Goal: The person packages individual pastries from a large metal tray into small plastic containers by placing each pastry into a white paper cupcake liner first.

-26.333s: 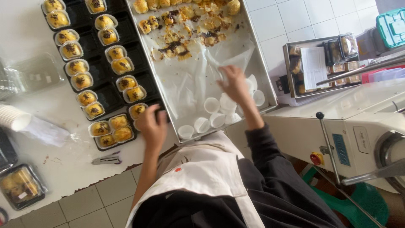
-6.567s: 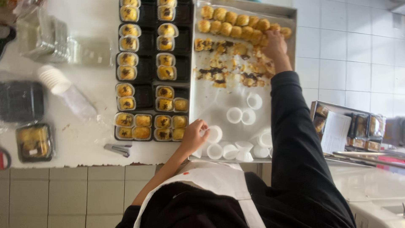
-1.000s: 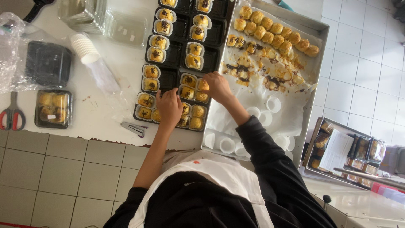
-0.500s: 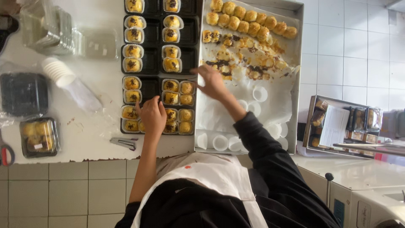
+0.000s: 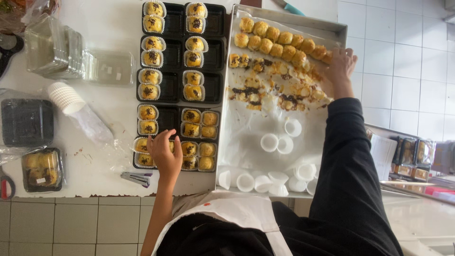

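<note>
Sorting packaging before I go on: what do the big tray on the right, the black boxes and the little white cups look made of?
Big tray: metal, likely aluminium; dull grey raised rim, lined with white paper. Black boxes: thin moulded plastic, glossy, with compartments. White cups: probably pleated paper, matte, too small to be sure.

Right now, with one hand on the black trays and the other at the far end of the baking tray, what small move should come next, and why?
Probably close the right hand on one pastry from the row of golden pastries: it rests at that row's end, apparently empty. The left hand steadies the nearest black tray, and the neighbouring black trays have empty compartments.
</note>
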